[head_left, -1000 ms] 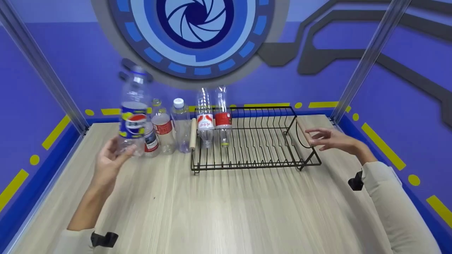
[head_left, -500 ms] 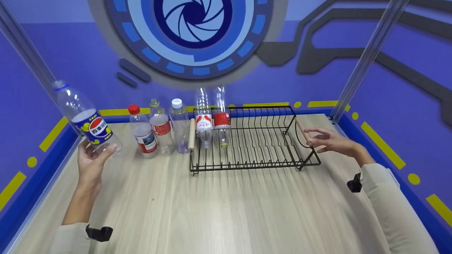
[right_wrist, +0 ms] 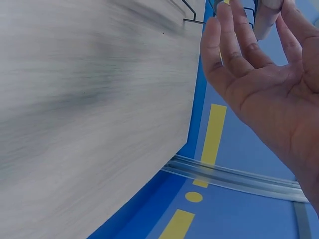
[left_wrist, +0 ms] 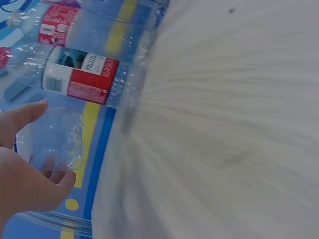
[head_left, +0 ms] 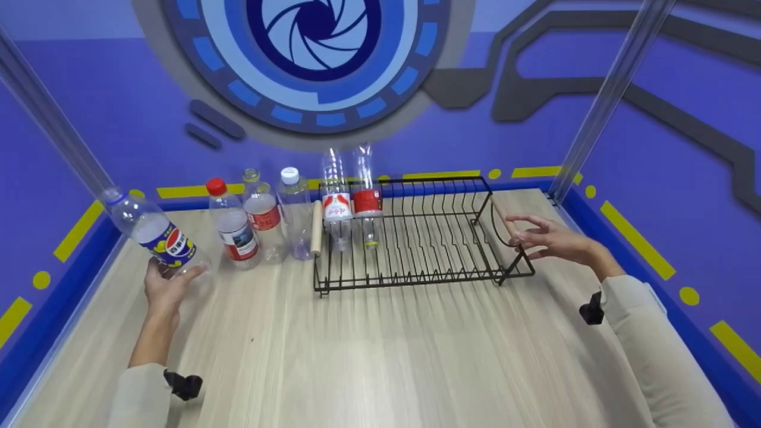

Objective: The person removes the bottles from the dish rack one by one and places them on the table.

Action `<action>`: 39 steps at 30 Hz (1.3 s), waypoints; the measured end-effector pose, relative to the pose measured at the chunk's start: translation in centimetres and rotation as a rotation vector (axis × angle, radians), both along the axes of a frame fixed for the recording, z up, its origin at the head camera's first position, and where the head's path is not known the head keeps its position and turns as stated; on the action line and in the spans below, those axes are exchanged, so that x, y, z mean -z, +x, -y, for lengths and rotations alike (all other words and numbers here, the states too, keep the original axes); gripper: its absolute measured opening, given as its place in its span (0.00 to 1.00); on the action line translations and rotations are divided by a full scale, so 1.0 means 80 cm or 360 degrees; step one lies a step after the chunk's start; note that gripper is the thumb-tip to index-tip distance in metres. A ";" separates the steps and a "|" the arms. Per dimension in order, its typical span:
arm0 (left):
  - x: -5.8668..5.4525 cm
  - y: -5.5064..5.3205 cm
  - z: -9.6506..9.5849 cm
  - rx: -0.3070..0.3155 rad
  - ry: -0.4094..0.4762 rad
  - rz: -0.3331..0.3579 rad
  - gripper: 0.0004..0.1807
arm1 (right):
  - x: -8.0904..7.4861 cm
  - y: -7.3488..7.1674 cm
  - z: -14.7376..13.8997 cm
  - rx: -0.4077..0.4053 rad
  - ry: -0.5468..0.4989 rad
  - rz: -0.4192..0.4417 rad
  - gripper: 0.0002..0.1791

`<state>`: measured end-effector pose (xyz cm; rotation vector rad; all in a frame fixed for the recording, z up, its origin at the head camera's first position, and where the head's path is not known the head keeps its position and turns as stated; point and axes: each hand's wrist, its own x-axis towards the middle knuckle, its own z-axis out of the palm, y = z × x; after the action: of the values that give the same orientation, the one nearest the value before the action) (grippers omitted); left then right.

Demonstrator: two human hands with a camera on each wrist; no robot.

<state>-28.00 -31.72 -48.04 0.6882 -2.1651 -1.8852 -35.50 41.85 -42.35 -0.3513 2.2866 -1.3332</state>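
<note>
My left hand (head_left: 166, 285) grips a clear plastic Pepsi bottle (head_left: 169, 245) near its base, its blue-capped top leaning left. In the left wrist view, thumb and fingers lie on either side of the bottle's clear bottom (left_wrist: 62, 137), close over the table's far left part. My right hand (head_left: 553, 239) pinches the wooden handle (head_left: 504, 217) at the right end of a black wire dish rack (head_left: 416, 283). In the right wrist view the handle (right_wrist: 266, 22) sits between thumb and fingers. Two clear bottles with red-and-white (head_left: 337, 206) and red (head_left: 367, 203) labels stand neck down in the rack's left part.
Left of the rack stand a red-capped bottle (head_left: 235, 235), an uncapped bottle with a red label (head_left: 264, 220) and a white-capped clear bottle (head_left: 294, 217). Blue printed walls (head_left: 416, 137) enclose the wooden table (head_left: 380, 356) at the back and sides.
My left hand has carried the Pepsi bottle left and down from in front of the red-capped bottle, tipping it left, then slightly back right and lower. The right hand stays at the rack's handle.
</note>
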 end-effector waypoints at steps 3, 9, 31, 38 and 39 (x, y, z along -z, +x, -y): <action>0.011 -0.007 -0.001 0.0041 -0.0033 0.0046 0.53 | 0.002 0.000 0.000 0.0009 -0.0001 0.0002 0.33; 0.026 -0.020 0.002 0.0125 -0.0250 0.0077 0.52 | 0.010 0.000 0.002 0.0054 -0.0061 0.0025 0.33; 0.036 -0.048 0.002 0.0160 -0.0521 0.0064 0.48 | 0.007 0.005 0.007 0.0106 -0.0104 0.0045 0.34; 0.029 -0.045 0.002 0.0290 -0.0489 0.0115 0.54 | 0.003 0.009 0.005 0.0120 -0.0074 0.0033 0.34; 0.029 -0.044 0.003 0.0309 -0.0476 0.0122 0.55 | 0.003 0.009 0.004 0.0117 -0.0074 0.0034 0.34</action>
<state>-31.52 -31.93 -50.33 0.5152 -2.5719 -1.5851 -34.74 41.52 -42.56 -0.2697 2.2740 -1.4209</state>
